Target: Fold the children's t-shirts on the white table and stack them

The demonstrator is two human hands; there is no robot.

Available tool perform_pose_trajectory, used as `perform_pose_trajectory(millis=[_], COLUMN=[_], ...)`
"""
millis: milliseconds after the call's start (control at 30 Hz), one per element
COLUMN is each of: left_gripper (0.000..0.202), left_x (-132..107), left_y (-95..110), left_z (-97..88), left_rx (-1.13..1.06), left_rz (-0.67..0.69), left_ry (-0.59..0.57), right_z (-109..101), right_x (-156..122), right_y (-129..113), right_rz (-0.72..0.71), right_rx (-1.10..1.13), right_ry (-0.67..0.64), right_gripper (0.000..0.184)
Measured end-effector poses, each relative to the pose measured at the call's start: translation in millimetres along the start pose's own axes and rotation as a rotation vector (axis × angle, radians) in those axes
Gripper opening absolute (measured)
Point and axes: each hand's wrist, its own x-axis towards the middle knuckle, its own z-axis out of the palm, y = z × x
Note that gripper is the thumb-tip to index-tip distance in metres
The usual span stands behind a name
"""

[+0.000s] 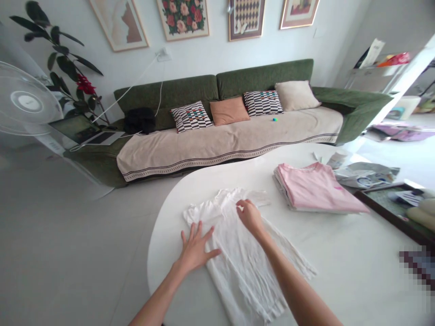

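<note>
A thin white garment (244, 258) lies spread lengthwise on the round white table (340, 271). My left hand (196, 246) rests flat on the garment's left side, fingers spread. Near the garment's top, my right hand (249, 216) has its fingers curled, pinching the white fabric. A pile of folded pink garments (317, 188) sits to the right, apart from both hands.
A dark-framed tray (390, 213) and crumpled plastic packaging (365, 174) lie at the table's right. Behind the table stands a green sofa (238, 117) with several cushions. A white fan (23, 102), a plant and a laptop stand at the left.
</note>
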Motion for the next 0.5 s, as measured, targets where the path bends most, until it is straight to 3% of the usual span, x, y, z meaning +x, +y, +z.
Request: perform_pose_trajectory(millis=[100,200,333,500], left_gripper=[0.066,0.062,0.06,0.059], left_x=[22.0,52.9,83.1,88.9], left_y=[5.2,21.2,40.5,43.8], left_z=[-14.0,-15.0,2.9,19.3], left_rx=[-0.017,-0.023,-0.007,0.009], left_rz=[0.07,0.189,0.251,0.255], left_ry=[0.066,0.116,0.104,0.136], right_z=[-40.1,-58.1,-52.1,-47.7], right_x=[11.0,26.8,54.3,80.7], right_y=[51.8,86.9,95.7,97.2], right_rz=[0.225,0.358,0.333,0.337], right_rx=[-0.05,-0.035,0.036,0.16], right_ry=[0.163,0.172,0.123,0.021], right_gripper=[0.025,0.033,0.032,0.039])
